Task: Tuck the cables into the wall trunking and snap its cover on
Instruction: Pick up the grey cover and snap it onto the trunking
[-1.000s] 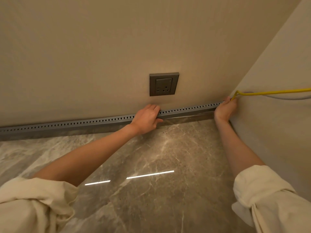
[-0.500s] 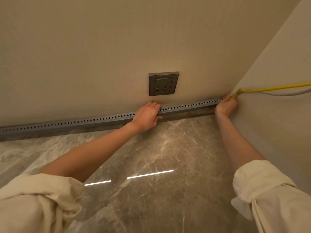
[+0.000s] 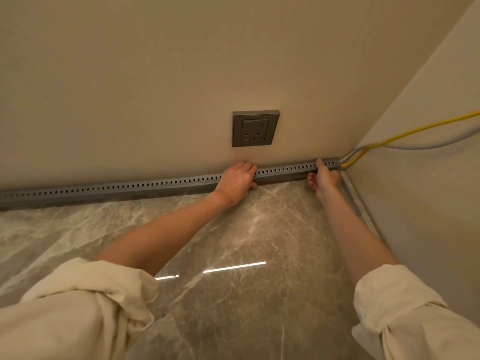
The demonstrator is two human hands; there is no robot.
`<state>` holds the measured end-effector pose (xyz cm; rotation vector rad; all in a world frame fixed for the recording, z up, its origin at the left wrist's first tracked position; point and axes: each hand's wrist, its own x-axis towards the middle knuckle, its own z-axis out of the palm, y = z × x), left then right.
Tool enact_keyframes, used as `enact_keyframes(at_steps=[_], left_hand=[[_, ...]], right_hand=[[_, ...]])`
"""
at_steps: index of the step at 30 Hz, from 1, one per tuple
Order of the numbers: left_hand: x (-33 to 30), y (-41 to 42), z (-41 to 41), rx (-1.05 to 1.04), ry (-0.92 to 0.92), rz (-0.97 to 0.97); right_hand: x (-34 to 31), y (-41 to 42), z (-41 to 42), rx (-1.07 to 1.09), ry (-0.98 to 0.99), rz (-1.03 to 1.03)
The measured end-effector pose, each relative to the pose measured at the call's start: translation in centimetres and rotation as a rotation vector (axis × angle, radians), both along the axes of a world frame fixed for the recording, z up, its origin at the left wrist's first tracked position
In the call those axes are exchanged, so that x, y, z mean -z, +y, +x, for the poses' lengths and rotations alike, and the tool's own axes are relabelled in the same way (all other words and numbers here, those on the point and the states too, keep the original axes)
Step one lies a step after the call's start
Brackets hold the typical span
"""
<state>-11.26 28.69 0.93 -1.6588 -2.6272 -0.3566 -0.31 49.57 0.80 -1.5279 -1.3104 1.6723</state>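
A long grey perforated trunking [image 3: 130, 189] runs along the foot of the back wall, from the left edge to the right corner. My left hand [image 3: 237, 181] grips it just below the wall socket, fingers over its top edge. Close to the corner, my right hand [image 3: 324, 176] clasps the trunking's end, thumb on top. A yellow cable [image 3: 405, 133] and a grey cable [image 3: 426, 146] come in from the right along the side wall and enter the trunking's end at the corner. I cannot tell whether a cover is on it.
A grey wall socket [image 3: 255, 128] sits on the back wall just above my left hand. The floor is glossy brown marble [image 3: 259, 242]. The side wall [image 3: 428, 190] closes the space on the right, with a pale skirting strip at its foot.
My right hand has let go of the yellow cable at the corner and shifted left onto the trunking's end. The cables now hang free into the corner. My left hand stays put.
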Motion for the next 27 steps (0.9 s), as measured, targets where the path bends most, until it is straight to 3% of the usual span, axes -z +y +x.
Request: enact_keyframes(at_steps=[8, 16, 27], left_hand=[[-0.1, -5.6, -1.4, -0.046, 0.083, 0.061], [1.0, -16.0, -4.4, -0.333, 0.07, 0.072], [-0.1, -15.8, -4.6, -0.427, 0.101, 0.109]], right_hand=[[-0.4, 0.7, 0.3, -0.109, -0.029, -0.03], [-0.2, 0.0, -0.2, -0.098, -0.061, -0.018], [-1.3, 0.6, 0.3, -0.15, -0.017, -0.073]])
